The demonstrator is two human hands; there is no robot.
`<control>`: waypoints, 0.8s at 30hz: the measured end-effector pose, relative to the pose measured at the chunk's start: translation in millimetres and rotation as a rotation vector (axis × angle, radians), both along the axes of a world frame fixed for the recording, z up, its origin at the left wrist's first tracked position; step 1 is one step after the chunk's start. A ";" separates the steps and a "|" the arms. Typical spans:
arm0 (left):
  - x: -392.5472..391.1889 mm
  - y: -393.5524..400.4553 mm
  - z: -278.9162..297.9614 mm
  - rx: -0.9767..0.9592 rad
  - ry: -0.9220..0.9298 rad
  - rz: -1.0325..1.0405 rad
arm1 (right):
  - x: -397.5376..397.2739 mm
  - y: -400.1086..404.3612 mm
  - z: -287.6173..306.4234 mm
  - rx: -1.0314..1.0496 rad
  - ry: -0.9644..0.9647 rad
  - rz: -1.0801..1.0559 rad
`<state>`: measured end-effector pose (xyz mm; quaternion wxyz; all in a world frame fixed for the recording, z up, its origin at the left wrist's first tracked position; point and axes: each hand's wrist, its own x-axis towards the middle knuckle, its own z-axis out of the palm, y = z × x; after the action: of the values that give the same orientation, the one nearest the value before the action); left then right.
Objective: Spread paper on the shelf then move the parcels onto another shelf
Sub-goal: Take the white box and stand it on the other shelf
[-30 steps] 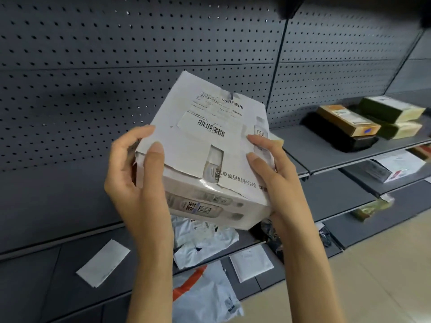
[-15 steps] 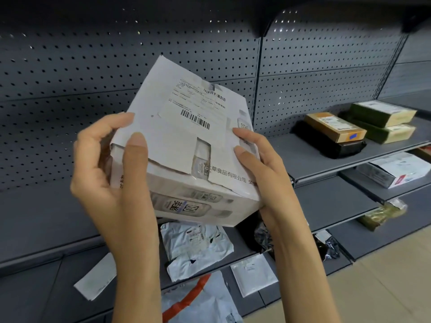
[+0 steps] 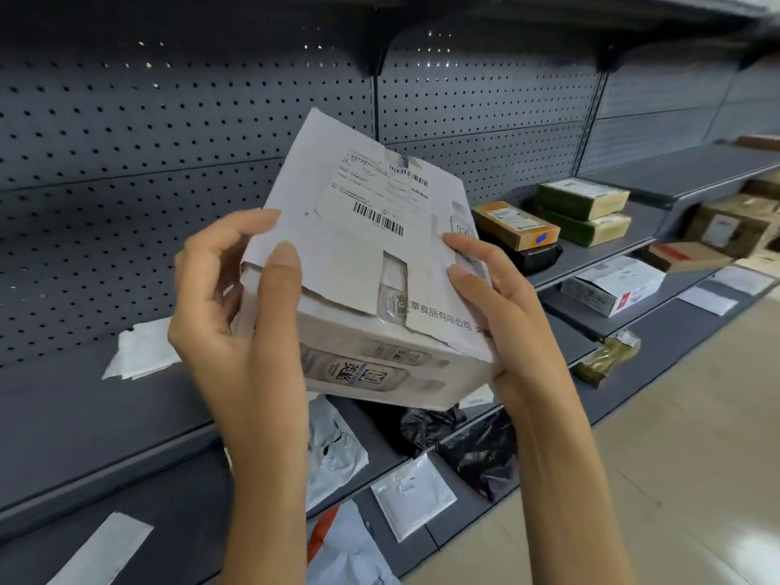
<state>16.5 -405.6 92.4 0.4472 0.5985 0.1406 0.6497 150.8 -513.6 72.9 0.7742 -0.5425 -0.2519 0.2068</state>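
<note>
Right now we hold a white parcel box up in the air with both hands: our left hand grips its left end, thumb on the top flap, and our right hand clasps its right side. Beyond it, crumpled paper lies on the grey shelf, and farther right brown and green boxes sit stacked.

Dark grey perforated metal back panel: ran across the whole rear wall, divided by vertical seams. Black triangular shelf brackets: fixed at the panel's top, under an upper shelf. Flat dark grey metal shelves: stepped out in tiers below the panel, running off to the right. Pale beige tiled floor: lay right of the lowest tier, evenly lit.
</note>
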 end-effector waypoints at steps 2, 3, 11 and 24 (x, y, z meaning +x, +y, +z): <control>15.3 -5.2 -4.8 -0.007 0.029 -0.048 | 10.4 -11.4 -5.2 -0.009 0.024 -0.057; 23.5 -7.5 -7.3 -0.008 0.046 -0.070 | 16.7 -16.5 -8.0 -0.017 0.028 -0.091; 105.4 -6.9 -32.0 -0.081 0.146 -0.215 | 87.7 -36.9 -24.0 -0.084 0.075 -0.277; 254.3 42.9 -41.9 -0.232 0.140 -0.272 | 229.2 -9.4 -34.6 -0.164 0.118 -0.267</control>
<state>270.8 -362.7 50.4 0.5860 0.6001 0.1632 0.5195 379.9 -523.0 38.3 0.7615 -0.6194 -0.1137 0.1533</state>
